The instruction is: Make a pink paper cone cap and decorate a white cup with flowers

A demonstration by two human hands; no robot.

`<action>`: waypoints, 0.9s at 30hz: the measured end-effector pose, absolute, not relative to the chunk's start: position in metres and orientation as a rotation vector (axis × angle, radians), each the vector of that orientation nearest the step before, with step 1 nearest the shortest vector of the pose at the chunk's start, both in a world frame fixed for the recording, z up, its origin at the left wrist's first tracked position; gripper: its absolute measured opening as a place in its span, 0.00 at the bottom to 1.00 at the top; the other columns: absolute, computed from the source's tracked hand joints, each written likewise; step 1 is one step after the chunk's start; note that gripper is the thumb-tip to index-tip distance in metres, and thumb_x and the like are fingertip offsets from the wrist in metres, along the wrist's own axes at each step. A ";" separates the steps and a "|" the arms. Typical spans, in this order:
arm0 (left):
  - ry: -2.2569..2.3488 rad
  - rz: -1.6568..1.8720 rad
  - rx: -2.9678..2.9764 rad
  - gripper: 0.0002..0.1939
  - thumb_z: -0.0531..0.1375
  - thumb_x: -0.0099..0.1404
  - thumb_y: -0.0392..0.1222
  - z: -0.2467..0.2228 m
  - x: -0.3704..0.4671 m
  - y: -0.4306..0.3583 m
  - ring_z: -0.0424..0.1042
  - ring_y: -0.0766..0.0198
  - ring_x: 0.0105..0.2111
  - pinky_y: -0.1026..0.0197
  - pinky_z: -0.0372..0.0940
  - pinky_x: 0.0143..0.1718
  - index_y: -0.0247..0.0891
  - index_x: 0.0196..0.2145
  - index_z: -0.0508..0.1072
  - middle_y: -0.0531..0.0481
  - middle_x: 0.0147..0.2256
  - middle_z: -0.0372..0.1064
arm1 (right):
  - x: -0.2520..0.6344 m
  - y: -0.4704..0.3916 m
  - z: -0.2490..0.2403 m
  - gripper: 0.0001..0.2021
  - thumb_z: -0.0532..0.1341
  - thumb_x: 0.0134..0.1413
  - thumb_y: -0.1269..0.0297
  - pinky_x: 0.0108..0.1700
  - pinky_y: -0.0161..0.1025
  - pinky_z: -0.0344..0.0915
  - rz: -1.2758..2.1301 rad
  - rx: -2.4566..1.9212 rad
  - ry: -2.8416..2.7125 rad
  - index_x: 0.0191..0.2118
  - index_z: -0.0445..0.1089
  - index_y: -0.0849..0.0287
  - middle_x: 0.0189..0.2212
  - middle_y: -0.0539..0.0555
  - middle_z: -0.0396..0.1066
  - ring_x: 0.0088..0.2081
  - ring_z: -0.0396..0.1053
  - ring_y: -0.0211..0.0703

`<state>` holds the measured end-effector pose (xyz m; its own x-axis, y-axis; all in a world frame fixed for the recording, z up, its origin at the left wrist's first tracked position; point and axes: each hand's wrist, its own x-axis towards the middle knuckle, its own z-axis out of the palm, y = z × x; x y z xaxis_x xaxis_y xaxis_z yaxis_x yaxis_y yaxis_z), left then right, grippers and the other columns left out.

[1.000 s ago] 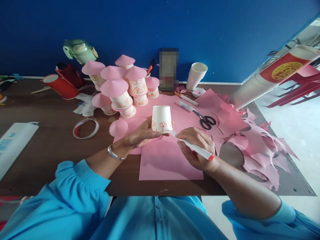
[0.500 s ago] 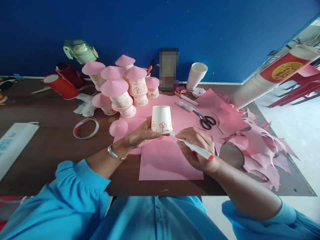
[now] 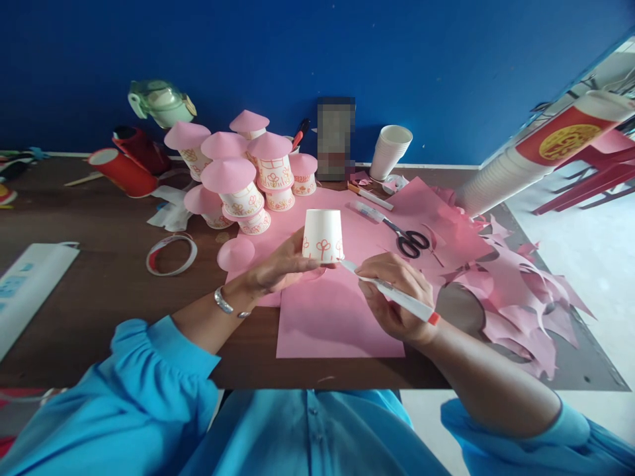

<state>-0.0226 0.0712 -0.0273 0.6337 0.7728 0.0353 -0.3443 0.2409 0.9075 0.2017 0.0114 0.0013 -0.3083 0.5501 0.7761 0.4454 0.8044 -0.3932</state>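
Observation:
A white paper cup [image 3: 322, 231], upside down with red flowers drawn around its lower part, is gripped by my left hand [image 3: 280, 264], thumb along the rim. My right hand [image 3: 399, 291] is closed around a white marker [image 3: 404, 301] with a red end. Its tip is at the cup's lower right rim; whether it touches I cannot tell. Beneath both hands lies pink paper [image 3: 337, 324]. Behind the cup, to the left, stand several decorated paper cups [image 3: 243, 198] under pink cone roofs [image 3: 228, 174]. A loose pink cone [image 3: 236, 254] rests near my left wrist.
Black-handled scissors [image 3: 411, 243] lie right of the cup, near pink paper scraps [image 3: 520, 297]. A tape roll [image 3: 171, 255] is at the left. Stacked white cups [image 3: 391, 152] stand by the blue wall, a longer cup stack [image 3: 516, 165] at the right edge. A red cup [image 3: 122, 172] leans at far left.
The marker and my right hand have shifted slightly right, with the tip now at the cup's right rim edge. The cup in my left hand has barely moved.

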 end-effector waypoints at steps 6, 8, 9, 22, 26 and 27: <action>0.456 0.734 0.979 0.22 0.71 0.61 0.40 -0.021 -0.020 0.070 0.77 0.54 0.50 0.52 0.71 0.54 0.43 0.52 0.74 0.45 0.49 0.77 | 0.201 0.012 -0.001 0.11 0.60 0.66 0.71 0.39 0.43 0.78 0.141 -0.731 -1.932 0.51 0.70 0.56 0.38 0.57 0.77 0.39 0.79 0.46; 0.452 0.692 1.009 0.21 0.71 0.61 0.41 -0.023 -0.022 0.070 0.78 0.54 0.49 0.52 0.70 0.53 0.40 0.51 0.74 0.44 0.47 0.77 | 0.200 0.012 -0.002 0.11 0.60 0.66 0.71 0.38 0.42 0.78 0.151 -0.729 -1.951 0.51 0.70 0.56 0.38 0.57 0.78 0.39 0.79 0.46; 0.451 0.686 1.028 0.22 0.72 0.60 0.42 -0.024 -0.023 0.070 0.78 0.54 0.48 0.52 0.70 0.52 0.40 0.51 0.74 0.43 0.46 0.77 | 0.199 0.011 -0.002 0.11 0.60 0.66 0.71 0.38 0.42 0.78 0.154 -0.733 -1.961 0.52 0.70 0.56 0.38 0.57 0.78 0.39 0.80 0.46; 0.478 0.696 1.030 0.19 0.72 0.60 0.45 -0.014 -0.021 0.067 0.78 0.58 0.43 0.56 0.72 0.49 0.38 0.47 0.79 0.45 0.42 0.79 | 0.203 0.009 0.002 0.09 0.61 0.64 0.70 0.34 0.38 0.76 0.108 -0.751 -1.949 0.48 0.70 0.56 0.33 0.55 0.78 0.32 0.78 0.44; 0.466 0.684 1.025 0.18 0.72 0.61 0.44 -0.017 -0.022 0.068 0.78 0.59 0.41 0.55 0.73 0.48 0.37 0.48 0.80 0.44 0.41 0.78 | 0.203 0.009 0.004 0.09 0.61 0.63 0.71 0.33 0.37 0.75 0.097 -0.757 -1.959 0.47 0.70 0.56 0.32 0.54 0.78 0.32 0.78 0.43; 0.463 0.685 1.027 0.18 0.72 0.61 0.43 -0.018 -0.022 0.068 0.78 0.59 0.41 0.54 0.73 0.48 0.37 0.48 0.79 0.44 0.41 0.78 | 0.203 0.009 0.004 0.09 0.60 0.63 0.71 0.33 0.37 0.75 0.101 -0.753 -1.964 0.47 0.70 0.56 0.32 0.54 0.78 0.31 0.78 0.43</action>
